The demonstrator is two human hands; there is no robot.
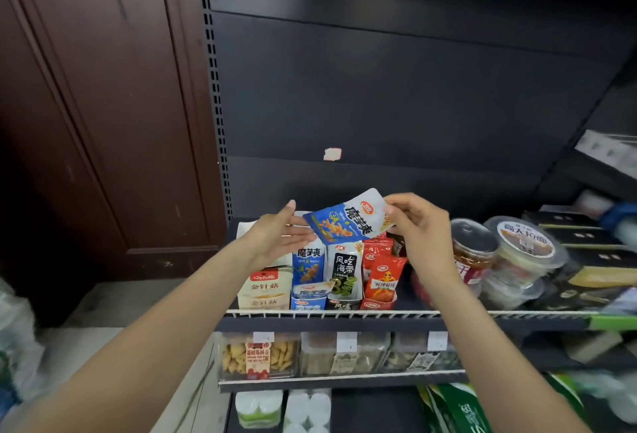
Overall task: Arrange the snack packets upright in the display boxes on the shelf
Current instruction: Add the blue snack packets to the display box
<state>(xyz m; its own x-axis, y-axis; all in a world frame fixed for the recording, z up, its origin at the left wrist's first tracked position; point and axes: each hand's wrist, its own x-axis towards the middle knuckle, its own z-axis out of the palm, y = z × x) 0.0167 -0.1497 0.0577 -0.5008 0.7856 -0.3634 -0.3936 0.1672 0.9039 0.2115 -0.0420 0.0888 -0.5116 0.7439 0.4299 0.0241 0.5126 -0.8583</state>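
Packet (348,217), blue and white, hangs tilted above the blue box (307,301); it looks light, thin and slippery, so its sealed edges are best to grip. Right hand (418,226) pinches its 3 o'clock edge, and left hand (275,234), fingers straight, supports the 9 o'clock corner. Room is free above, but the wire rail (344,313) at 6 o'clock could catch it.

Packet (348,217) above display boxes (319,300); jars (474,253) right.

dark metal shelving back panel (396,88), reddish-brown wooden door (103,105) at left, pale floor (113,305) below
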